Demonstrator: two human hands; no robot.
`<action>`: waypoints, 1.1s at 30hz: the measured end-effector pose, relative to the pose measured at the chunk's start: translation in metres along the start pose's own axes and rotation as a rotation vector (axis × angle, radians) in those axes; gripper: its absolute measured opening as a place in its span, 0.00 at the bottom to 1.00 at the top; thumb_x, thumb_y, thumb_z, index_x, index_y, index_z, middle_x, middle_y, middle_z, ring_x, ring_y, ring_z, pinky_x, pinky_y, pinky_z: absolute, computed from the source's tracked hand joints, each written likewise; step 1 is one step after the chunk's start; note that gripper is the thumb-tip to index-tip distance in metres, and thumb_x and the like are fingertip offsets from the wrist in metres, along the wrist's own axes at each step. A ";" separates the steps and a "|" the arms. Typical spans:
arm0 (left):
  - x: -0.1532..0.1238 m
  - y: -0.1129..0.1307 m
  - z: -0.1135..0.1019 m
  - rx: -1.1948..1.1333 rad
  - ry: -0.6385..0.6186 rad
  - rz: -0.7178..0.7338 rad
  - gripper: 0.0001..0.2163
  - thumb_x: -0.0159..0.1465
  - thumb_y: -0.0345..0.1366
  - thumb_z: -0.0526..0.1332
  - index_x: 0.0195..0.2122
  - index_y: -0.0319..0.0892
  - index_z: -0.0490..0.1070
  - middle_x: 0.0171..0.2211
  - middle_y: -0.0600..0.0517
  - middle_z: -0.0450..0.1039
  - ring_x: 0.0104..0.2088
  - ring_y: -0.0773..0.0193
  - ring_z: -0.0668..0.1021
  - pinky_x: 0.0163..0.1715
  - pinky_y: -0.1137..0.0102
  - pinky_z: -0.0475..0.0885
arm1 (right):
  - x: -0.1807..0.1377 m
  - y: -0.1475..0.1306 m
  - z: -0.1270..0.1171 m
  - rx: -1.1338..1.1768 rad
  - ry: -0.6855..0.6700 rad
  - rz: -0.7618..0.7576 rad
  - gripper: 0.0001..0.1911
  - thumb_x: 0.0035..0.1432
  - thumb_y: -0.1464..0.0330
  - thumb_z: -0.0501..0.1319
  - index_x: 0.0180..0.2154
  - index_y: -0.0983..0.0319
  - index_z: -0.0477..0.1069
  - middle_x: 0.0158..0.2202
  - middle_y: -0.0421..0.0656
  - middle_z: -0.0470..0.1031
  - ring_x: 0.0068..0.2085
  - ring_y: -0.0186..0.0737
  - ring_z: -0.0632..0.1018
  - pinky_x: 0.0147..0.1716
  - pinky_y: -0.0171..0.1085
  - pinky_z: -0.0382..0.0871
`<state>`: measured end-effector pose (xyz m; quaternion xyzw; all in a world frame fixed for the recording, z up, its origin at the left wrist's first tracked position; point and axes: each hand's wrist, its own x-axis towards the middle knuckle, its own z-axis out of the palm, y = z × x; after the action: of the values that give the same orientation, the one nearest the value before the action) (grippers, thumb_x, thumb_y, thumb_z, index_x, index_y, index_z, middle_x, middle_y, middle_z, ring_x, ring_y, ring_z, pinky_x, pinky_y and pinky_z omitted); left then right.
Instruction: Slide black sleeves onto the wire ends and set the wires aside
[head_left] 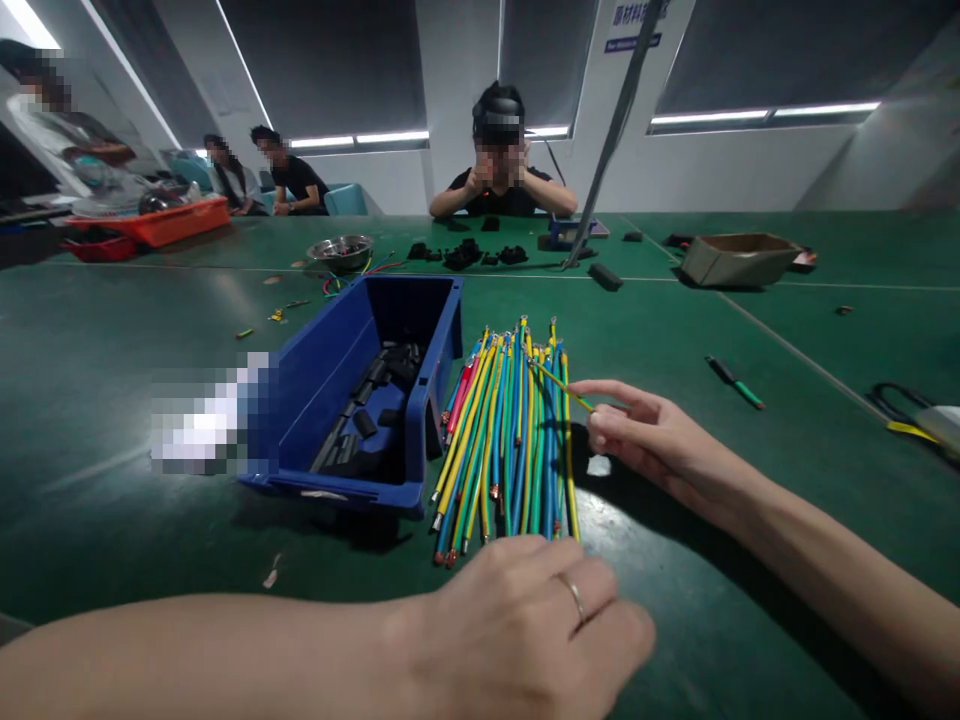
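Note:
A bundle of short coloured wires (510, 430), yellow, blue, green and one red, lies on the green table beside a blue bin (352, 400). My right hand (645, 435) pinches one yellow-green wire (559, 382) at its end, lifted slantwise over the bundle. My left hand (525, 625) lies at the near end of the bundle with its fingers curled down; a ring shows on one finger. Nothing is visible inside that hand.
The blue bin holds black plastic parts (375, 400). Across the table sits a person (499, 165) with black parts (465, 253) and a metal bowl (341, 250) nearby. A cardboard box (739, 258), a green-tipped tool (735, 382), an orange tray (165, 222) and other people stand farther off.

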<state>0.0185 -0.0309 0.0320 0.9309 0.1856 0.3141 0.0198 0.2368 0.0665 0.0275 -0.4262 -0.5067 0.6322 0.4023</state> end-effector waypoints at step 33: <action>-0.014 0.004 0.004 -0.522 0.239 -0.438 0.28 0.81 0.48 0.41 0.23 0.45 0.58 0.16 0.56 0.62 0.17 0.68 0.69 0.19 0.71 0.64 | 0.005 -0.001 -0.019 -0.017 -0.026 0.072 0.30 0.62 0.60 0.71 0.63 0.61 0.71 0.32 0.41 0.80 0.31 0.35 0.79 0.37 0.37 0.77</action>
<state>0.0117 -0.0391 0.0213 0.7893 0.2955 0.4457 0.3017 0.2531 0.0765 0.0257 -0.4393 -0.5018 0.6474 0.3689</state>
